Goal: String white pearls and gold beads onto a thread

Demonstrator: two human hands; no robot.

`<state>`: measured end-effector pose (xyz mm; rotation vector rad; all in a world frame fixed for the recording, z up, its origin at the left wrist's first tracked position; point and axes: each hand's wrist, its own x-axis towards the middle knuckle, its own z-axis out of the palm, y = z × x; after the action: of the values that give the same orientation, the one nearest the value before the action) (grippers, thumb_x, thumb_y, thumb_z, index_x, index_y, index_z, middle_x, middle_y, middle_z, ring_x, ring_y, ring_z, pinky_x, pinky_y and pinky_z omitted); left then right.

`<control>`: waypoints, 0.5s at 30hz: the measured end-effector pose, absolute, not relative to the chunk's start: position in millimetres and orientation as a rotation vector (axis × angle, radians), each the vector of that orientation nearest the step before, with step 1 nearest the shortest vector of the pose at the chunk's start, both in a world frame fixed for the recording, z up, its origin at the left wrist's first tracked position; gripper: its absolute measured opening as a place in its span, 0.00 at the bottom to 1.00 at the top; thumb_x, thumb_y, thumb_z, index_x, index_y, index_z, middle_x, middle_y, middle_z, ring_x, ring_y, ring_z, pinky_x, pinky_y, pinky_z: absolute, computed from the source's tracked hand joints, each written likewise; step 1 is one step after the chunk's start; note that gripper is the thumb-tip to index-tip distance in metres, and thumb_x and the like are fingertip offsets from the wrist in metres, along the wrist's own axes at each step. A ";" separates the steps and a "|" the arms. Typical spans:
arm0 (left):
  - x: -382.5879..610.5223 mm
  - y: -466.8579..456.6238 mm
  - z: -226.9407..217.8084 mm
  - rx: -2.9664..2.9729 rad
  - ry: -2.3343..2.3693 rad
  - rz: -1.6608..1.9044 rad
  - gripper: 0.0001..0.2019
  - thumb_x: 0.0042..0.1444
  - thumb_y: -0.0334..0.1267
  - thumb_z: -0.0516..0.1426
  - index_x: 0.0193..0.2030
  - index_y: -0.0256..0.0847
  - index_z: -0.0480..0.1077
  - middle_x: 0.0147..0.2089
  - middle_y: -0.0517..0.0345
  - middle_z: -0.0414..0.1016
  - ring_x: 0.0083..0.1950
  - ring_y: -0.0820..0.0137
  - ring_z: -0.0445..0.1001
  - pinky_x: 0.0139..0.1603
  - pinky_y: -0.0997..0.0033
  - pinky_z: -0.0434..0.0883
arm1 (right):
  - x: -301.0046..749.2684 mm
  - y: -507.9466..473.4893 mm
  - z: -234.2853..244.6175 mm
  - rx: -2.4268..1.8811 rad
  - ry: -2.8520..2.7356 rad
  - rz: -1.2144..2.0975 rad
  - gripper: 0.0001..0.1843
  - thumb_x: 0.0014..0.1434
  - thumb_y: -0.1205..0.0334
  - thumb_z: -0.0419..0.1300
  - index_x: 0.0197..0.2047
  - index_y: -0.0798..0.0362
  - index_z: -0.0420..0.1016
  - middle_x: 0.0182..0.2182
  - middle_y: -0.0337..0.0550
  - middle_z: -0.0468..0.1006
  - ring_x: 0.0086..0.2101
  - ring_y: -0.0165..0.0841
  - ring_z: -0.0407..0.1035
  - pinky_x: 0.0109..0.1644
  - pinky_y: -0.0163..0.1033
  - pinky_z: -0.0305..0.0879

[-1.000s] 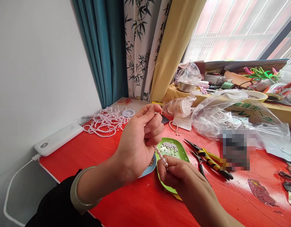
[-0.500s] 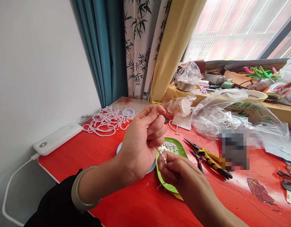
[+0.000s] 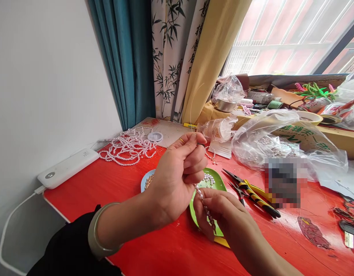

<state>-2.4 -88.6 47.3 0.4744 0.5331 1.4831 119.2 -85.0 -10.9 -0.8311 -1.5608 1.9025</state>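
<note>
My left hand (image 3: 175, 180), with a pale bangle (image 3: 97, 234) on its wrist, is closed in a pinch. A thin clear thread (image 3: 191, 111) arcs up from its fingertips. Just below, my right hand (image 3: 225, 212) pinches a short string of pearl beads (image 3: 209, 217). The string runs up to the heel of my left hand, and its lower end hangs beneath my right fingers. Under both hands lies a green tray (image 3: 222, 183) with loose pearl beads (image 3: 209, 179). Partly hidden behind my left wrist, a light blue dish (image 3: 143, 181) holds small gold beads (image 3: 149, 180).
Long pearl strands (image 3: 127, 147) lie coiled at the back left, near a white power bank (image 3: 69, 166). Yellow-and-black pliers (image 3: 253, 193) rest right of the tray. A clear plastic bag (image 3: 288, 142) and a finished-looking bead loop (image 3: 210, 155) lie farther back on the red table (image 3: 153, 245).
My left hand has shifted slightly right, uncovering gold beads in the blue dish. More of the pearl string now shows, hanging below my right fingers. The thread bends differently above my left hand.
</note>
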 end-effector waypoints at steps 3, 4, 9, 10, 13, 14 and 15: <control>-0.9 -87.7 44.8 0.478 0.530 1.483 0.13 0.61 0.27 0.47 0.26 0.35 0.64 0.16 0.70 0.41 0.16 0.80 0.38 0.14 0.83 0.42 | 119.5 -83.4 -11.3 -0.799 -1.553 1.907 0.12 0.52 0.62 0.47 0.21 0.53 0.64 0.16 0.37 0.63 0.20 0.28 0.55 0.27 0.36 0.50; -0.7 -87.5 44.4 0.479 0.529 1.486 0.13 0.61 0.27 0.47 0.26 0.35 0.64 0.16 0.70 0.42 0.17 0.80 0.38 0.14 0.82 0.41 | 119.9 -83.2 -11.7 -0.803 -1.540 1.899 0.11 0.52 0.62 0.47 0.21 0.53 0.63 0.16 0.35 0.60 0.20 0.27 0.52 0.25 0.35 0.48; -1.4 -88.2 44.0 0.479 0.526 1.490 0.13 0.61 0.27 0.47 0.26 0.35 0.64 0.16 0.70 0.42 0.17 0.80 0.38 0.14 0.82 0.41 | 122.2 -84.8 -13.4 -0.852 -1.498 1.847 0.12 0.54 0.62 0.47 0.25 0.54 0.68 0.16 0.30 0.46 0.18 0.25 0.39 0.22 0.35 0.38; -1.5 -88.5 44.0 0.479 0.524 1.488 0.13 0.61 0.27 0.47 0.26 0.35 0.64 0.16 0.70 0.42 0.17 0.80 0.38 0.14 0.82 0.42 | 122.4 -85.0 -13.0 -0.862 -1.496 1.833 0.12 0.53 0.61 0.48 0.25 0.54 0.68 0.16 0.30 0.46 0.18 0.25 0.39 0.22 0.35 0.37; -0.8 -89.3 43.6 0.475 0.520 1.477 0.13 0.61 0.27 0.47 0.26 0.35 0.64 0.15 0.70 0.42 0.17 0.80 0.38 0.14 0.82 0.41 | 121.7 -84.2 -10.6 -0.887 -1.502 1.791 0.11 0.52 0.61 0.50 0.22 0.54 0.67 0.15 0.30 0.49 0.18 0.25 0.39 0.21 0.36 0.37; -0.3 -89.4 43.4 0.472 0.520 1.471 0.13 0.61 0.27 0.47 0.26 0.35 0.64 0.15 0.70 0.42 0.17 0.80 0.38 0.14 0.82 0.41 | 121.2 -83.4 -9.7 -0.887 -1.512 1.790 0.11 0.52 0.61 0.50 0.21 0.54 0.66 0.14 0.30 0.50 0.18 0.25 0.40 0.21 0.35 0.38; 0.4 -89.4 43.0 0.468 0.519 1.465 0.13 0.62 0.27 0.47 0.27 0.35 0.64 0.15 0.70 0.42 0.17 0.80 0.37 0.14 0.82 0.41 | 120.8 -82.7 -9.0 -0.879 -1.527 1.797 0.11 0.51 0.62 0.50 0.20 0.54 0.66 0.14 0.31 0.52 0.17 0.25 0.42 0.22 0.35 0.39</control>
<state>0.4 -89.4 43.0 0.4680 0.5187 1.4649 120.8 -82.7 -9.0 -0.8792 -1.5274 1.7967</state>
